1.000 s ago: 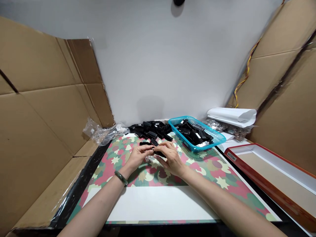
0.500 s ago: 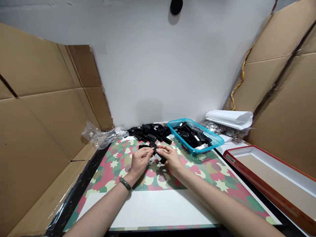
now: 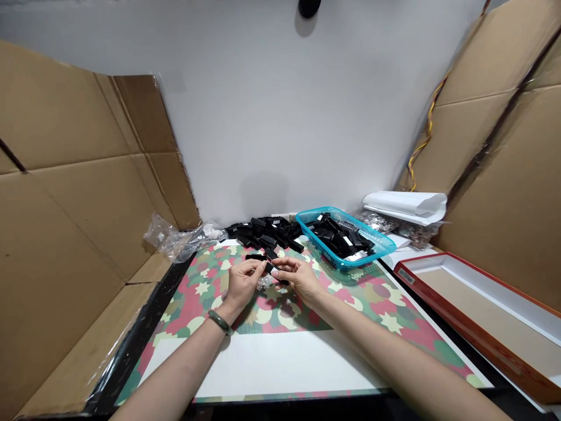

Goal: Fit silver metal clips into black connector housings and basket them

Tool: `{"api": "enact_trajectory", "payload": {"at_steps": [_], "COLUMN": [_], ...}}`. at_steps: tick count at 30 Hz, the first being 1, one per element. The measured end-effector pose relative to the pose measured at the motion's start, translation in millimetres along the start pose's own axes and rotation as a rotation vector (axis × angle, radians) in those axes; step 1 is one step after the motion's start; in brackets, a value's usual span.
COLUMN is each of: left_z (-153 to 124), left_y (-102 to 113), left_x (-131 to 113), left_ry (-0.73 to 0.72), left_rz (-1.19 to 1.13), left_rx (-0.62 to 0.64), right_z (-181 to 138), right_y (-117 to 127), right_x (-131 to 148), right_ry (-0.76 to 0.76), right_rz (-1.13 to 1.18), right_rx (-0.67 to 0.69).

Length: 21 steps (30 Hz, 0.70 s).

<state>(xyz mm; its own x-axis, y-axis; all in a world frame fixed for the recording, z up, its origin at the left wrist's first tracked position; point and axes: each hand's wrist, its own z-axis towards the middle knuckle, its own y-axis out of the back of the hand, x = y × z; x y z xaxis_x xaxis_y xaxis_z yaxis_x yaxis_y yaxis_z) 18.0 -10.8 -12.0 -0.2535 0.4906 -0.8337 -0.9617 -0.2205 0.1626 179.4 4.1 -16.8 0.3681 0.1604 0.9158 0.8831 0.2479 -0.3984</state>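
Observation:
My left hand (image 3: 243,282) and my right hand (image 3: 298,278) meet above the patterned mat, their fingertips pinching a black plastic connector housing (image 3: 275,272) that shows a small pale patch near its middle. Another black housing (image 3: 256,256) lies on the mat just beyond my left fingers. A small clump of silvery parts (image 3: 264,283) sits on the mat below my hands. A heap of similar black pieces (image 3: 263,233) lies at the mat's far edge. A jade-green bangle (image 3: 220,322) circles my left wrist.
A turquoise plastic basket (image 3: 344,238) full of black pieces stands at the far right of the camouflage-print mat (image 3: 193,310). A white sheet (image 3: 280,365) covers the mat's near part. Cardboard panels (image 3: 65,222) line the left, and a red-edged tray (image 3: 477,316) lies at right.
Both hands stay together on the black housing, shifting slightly left and turning it a little. The whole view has drifted slightly.

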Motion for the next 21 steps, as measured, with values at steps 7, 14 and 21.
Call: {"api": "enact_trajectory", "payload": {"at_steps": [7, 14, 21], "left_z": [0, -1, -2], "left_y": [-3, -4, -5], "left_x": [6, 13, 14], "left_ry": [0.343, 0.429, 0.484], "left_rz": [-0.168, -0.257, -0.282], "left_rx": [-0.005, -0.028, -0.050], "right_z": [5, 6, 5], "right_y": [6, 8, 6], "right_x": [-6, -9, -8], "right_ry": [-0.037, -0.062, -0.073], "right_rz": [-0.002, 0.014, 0.039], "right_rx": [0.019, 0.044, 0.026]}}
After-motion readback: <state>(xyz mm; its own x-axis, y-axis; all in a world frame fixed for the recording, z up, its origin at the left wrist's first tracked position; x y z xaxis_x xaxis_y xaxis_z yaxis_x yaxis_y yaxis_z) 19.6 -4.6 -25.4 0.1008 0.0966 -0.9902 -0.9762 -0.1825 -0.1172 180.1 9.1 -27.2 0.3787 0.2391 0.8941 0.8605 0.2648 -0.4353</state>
